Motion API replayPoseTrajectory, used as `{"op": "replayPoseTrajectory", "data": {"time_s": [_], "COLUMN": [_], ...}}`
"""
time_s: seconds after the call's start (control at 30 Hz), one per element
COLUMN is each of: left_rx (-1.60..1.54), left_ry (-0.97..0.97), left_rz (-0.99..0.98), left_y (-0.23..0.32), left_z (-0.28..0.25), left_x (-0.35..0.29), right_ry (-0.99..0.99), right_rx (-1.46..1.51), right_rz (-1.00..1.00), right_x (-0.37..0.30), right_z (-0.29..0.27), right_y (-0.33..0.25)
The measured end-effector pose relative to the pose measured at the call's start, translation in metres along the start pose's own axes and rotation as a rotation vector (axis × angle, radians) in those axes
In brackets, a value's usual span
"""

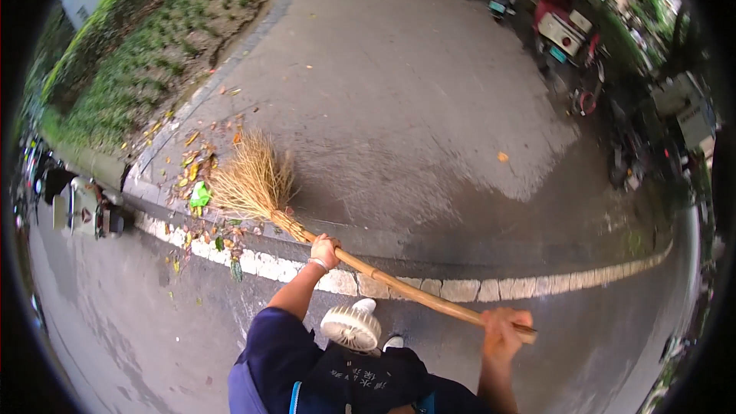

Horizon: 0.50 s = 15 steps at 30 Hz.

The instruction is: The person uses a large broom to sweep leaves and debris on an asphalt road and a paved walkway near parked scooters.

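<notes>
I hold a long straw broom with a bamboo handle [406, 288] in both hands. My left hand [325, 250] grips the handle low down, close to the bristle head [253, 180]. My right hand [502, 333] is closed round the upper end of the handle. The bristles rest on the asphalt beside a pile of dry leaves [188, 169] and a green scrap of litter [200, 195] near a kerb. A small white fan [351, 327] hangs at my chest.
A pale stone kerb line [460, 289] runs across the pavement in front of my feet. A raised bed of grass and shrubs [146, 46] lies at the upper left. Parked scooters [567, 31] stand at the upper right, another scooter [77, 203] at the left.
</notes>
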<state>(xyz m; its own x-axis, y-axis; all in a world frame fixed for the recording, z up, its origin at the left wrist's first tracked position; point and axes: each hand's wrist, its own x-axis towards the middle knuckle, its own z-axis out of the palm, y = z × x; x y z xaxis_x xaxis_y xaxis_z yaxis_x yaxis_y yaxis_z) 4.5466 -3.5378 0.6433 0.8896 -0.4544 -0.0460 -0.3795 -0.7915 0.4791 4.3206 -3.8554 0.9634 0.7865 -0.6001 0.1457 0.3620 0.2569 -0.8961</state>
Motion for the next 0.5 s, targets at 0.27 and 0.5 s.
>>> {"op": "replayPoseTrajectory", "data": {"time_s": [0.27,0.5], "left_rx": [-0.022,-0.09], "left_ry": [0.364,0.353], "left_rz": [-0.145,-0.59], "left_y": [0.114,0.139], "left_z": [-0.084,-0.072], "left_x": [-0.146,-0.31], "right_ry": [-0.408,-1.013], "right_rx": [0.387,0.713], "right_rz": [-0.058,0.369], "right_x": [0.081,0.121], "right_z": [-0.054,0.058], "right_y": [-0.075,0.0]}}
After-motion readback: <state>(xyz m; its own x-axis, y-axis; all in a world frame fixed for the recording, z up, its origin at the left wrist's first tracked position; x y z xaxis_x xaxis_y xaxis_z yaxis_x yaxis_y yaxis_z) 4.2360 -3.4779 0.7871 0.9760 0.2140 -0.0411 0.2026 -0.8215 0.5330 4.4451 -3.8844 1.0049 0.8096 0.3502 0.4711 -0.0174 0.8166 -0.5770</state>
